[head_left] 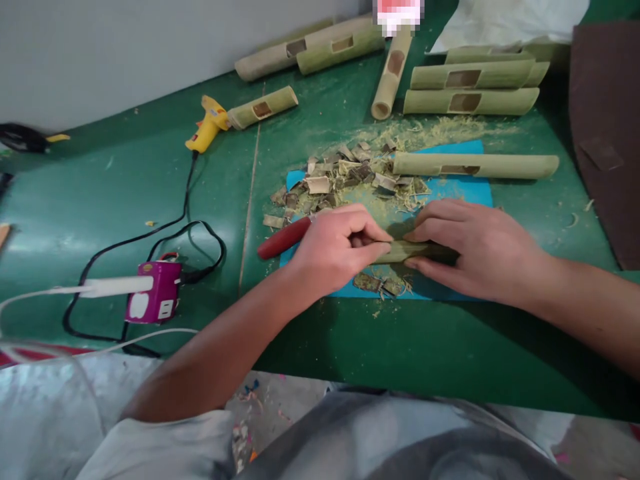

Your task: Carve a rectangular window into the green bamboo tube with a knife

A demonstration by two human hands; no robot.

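Both of my hands grip a short bamboo tube (399, 252) lying crosswise over a blue sheet (450, 291). My left hand (333, 247) pinches its left end between thumb and fingers. My right hand (475, 250) is wrapped round the right part and hides much of it. A red handle (285, 239) sticks out to the left from behind my left hand; the rest of that tool is hidden. Just beyond my hands lies a longer bamboo tube (525, 167) with a cut opening. Bamboo chips (345, 177) and shavings are heaped beside it.
A yellow glue gun (204, 130) rests by a bamboo piece (267, 107); its black cord runs to a purple power adapter (155, 290). More cut bamboo tubes (470, 102) lie at the back. Brown material (607, 133) covers the right side of the green table (400, 347).
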